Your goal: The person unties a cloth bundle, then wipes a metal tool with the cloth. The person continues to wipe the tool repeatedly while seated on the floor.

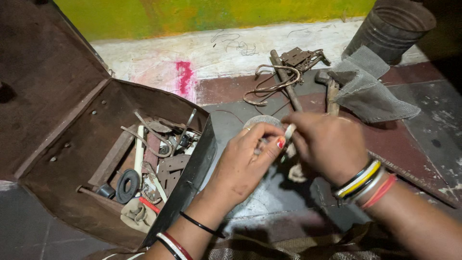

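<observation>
My left hand (243,161) and my right hand (327,144) meet just beside the open rusty metal toolbox (72,159), on its right, above the dark floor (269,202). My left thumb and forefinger are pinched nearly closed on something small I cannot make out; the red-painted thumbnail shows at the tip. My right fingers are curled tight around a thin whitish stick-like piece (290,131), its end poking out toward my left thumb, the two hands touching there. Under my hands, right of the toolbox, lies a round grey disc (262,120), partly hidden by my knuckles. Inside the toolbox I see a black rubber ring (127,185) near the front, a white tube (138,151) standing along the clutter, and rusted brackets and scraps piled toward its right wall. Farther right of the toolbox, beyond my hands, rests a tangle of rusty wire and hooks (276,79) with an old hinge, then a hammer (329,89) half under a grey mesh cloth (368,91). A dented metal bucket (392,29) stands farthest from the toolbox, against the green and white wall.
</observation>
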